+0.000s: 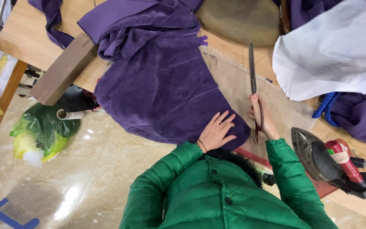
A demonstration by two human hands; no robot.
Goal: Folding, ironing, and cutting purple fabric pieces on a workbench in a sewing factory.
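The left hand (pixel 216 132) lies flat and unclenched, fingers spread, pressing the near corner of the purple corduroy cloth (pixel 162 80) onto the tabletop (pixel 238 91). The right hand (pixel 262 121) is closed around the handles of a long pair of tailor's scissors (pixel 253 80), whose blades look closed and point away from the person, just beside the cloth's right edge.

The cloth spreads from the left hand up across the tabletop, and its left side hangs over the edge above the floor (pixel 106 169); that overhang could likely drag the piece sideways if the pressing hand lifts. The left fingertips sit near the scissors, so a hurried stroke might nick them.

To the right, an iron (pixel 323 159) stands close by the green right sleeve (pixel 291 178); an elbow swinging back may knock it. White fabric (pixel 329 53) and more purple cloth crowd the far right, and a wooden block (pixel 66 70) sits at the left edge. Open room lies mainly in the bare strip ahead of the blades.
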